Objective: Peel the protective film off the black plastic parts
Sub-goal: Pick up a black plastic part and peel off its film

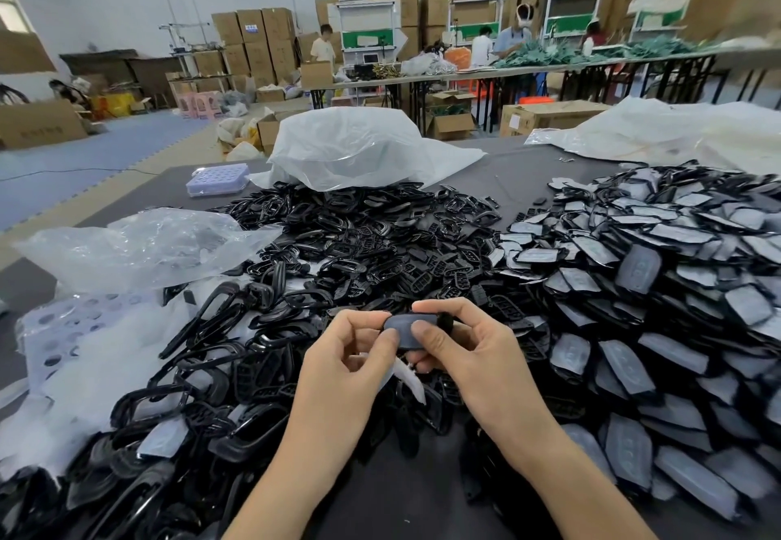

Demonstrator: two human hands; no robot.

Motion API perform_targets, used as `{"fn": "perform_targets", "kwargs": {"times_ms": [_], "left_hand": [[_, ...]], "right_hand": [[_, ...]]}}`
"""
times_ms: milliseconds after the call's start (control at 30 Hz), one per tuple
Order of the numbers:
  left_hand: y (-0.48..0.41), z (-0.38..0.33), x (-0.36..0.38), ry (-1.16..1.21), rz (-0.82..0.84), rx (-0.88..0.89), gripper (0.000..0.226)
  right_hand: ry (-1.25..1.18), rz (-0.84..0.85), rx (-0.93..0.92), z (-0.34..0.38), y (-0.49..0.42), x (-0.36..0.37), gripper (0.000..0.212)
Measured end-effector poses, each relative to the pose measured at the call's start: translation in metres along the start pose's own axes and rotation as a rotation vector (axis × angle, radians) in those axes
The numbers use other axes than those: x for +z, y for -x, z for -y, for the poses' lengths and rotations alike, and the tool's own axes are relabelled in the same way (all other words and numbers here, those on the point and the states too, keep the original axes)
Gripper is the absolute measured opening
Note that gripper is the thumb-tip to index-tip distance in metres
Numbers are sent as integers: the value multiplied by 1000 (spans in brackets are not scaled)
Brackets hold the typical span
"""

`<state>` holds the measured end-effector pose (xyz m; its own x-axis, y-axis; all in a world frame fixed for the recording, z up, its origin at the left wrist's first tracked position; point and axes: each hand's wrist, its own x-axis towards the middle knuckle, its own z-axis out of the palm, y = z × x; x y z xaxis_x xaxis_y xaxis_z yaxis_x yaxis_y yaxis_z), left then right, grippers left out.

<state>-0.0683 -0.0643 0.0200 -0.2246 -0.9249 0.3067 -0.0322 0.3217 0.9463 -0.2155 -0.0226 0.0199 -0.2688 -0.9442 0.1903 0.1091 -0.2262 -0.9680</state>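
Both of my hands hold one small black plastic part (pixel 412 328) above the table, its grey protective film facing me. My left hand (pixel 350 353) pinches the part's left end between thumb and forefinger. My right hand (pixel 460 349) grips its right side, thumb on the film. A loose strip of clear film (pixel 405 374) hangs below my hands. To the right lies a big heap of film-covered parts (pixel 642 286). In the middle and to the left lies a heap of bare black frames and button parts (pixel 338 243).
Crumpled clear plastic bags (pixel 143 243) lie at the left and a large white bag (pixel 363 146) at the back of the dark table (pixel 528 171). A lilac perforated tray (pixel 217 179) sits far left. Several people work at long tables beyond, among stacked cartons.
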Motion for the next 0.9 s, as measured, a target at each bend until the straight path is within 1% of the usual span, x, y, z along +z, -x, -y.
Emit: {"fn": "perform_targets", "kwargs": {"times_ms": [67,133,267,333,400,433,567,700,900], "left_hand": [[0,-2,0,61,-16,-19,3],[1,-3,1,67,-26,-16,3],[6,-3,4,-15,-24,38,9],[6,-4,2,-51,-4,55,7],[4,-5,1,-50,40,40,4],[4,-5,0,-34,54,21,6],[4,-5,2,-6,41,0,9],[7,-5,6,-15,33,22,3],[7,-6,6,-3,-11,46,9]], "right_hand": [[-4,-9,-16,1,0,-1,15],[8,-13,-28,1,0,-2,15],[24,11,-31,2,-1,-3,16],[25,31,-32,3,-1,-3,16],[37,64,-36,3,0,-3,17],[48,78,-39,3,0,-3,18],[86,90,-56,3,0,-1,16],[23,53,-45,2,-1,-3,12],[-154,67,48,-1,-2,-1,21]]}}
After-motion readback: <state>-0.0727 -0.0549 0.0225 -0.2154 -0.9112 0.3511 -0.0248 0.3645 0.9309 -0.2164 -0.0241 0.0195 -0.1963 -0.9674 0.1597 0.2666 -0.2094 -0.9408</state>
